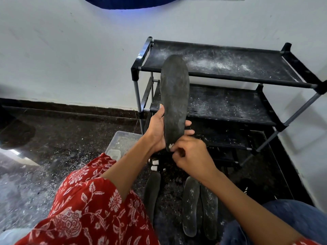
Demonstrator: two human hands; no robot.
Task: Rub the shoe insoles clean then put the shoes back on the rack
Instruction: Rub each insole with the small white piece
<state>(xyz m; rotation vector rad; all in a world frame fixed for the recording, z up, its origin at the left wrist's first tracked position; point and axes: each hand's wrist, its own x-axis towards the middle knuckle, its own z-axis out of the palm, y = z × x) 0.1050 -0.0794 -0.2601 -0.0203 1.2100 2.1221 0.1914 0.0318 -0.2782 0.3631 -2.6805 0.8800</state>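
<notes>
Nearest the camera, a red floral garment covers the left knee and blue cloth covers the right one. Between them, on the dark speckled floor, three dark insoles lie lengthwise — one on the left and two just beside each other on the right, both flecked with white bits.

Above these, the right hand has its fingers curled; its grip pinches a small white piece against the lower end of the held insole. The left hand grasps that insole from behind, thumb on its left edge and fingertips showing past its right edge. The insole stands nearly upright in the air, its dark face towards the camera, in front of the rack.

To the left of the hands a clear plastic tray sits on the floor, a small clear tub at its near corner.

Farther back stands the black shoe rack — its shelves dusted with white powder — against the pale wall.
</notes>
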